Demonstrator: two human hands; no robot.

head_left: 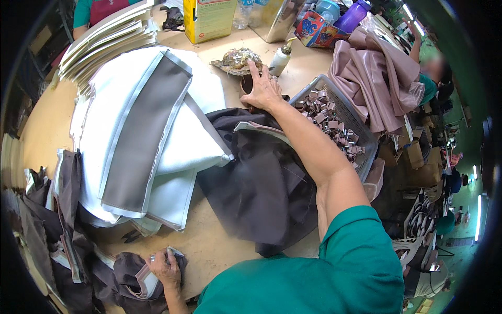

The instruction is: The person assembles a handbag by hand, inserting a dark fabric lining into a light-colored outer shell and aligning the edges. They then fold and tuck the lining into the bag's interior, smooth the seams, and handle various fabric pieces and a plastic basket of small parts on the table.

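Observation:
My left hand [166, 268], at the lower left, is closed on the edge of a dark brown fabric piece [125, 269] that has a pale lining. My right hand [261, 91] reaches far across the table with its fingers spread. Its fingertips are at a lumpy, glue-crusted lid [238, 61] and a small brown pot [247, 85] under it; whether it grips either one is unclear. Just beyond stands a white squeeze bottle [281, 58] with a dark cap. Below my right forearm lies a dark brown cloth piece [256, 183].
A white padded stack [201, 141] carries a long grey-brown panel [149, 131]. To the right, a grey basket [369, 133] holds many small pink pieces, beside draped pink material [374, 78]. A yellow can [209, 21] and a stack of pale sheets [112, 42] stand at the back, near another person [104, 9].

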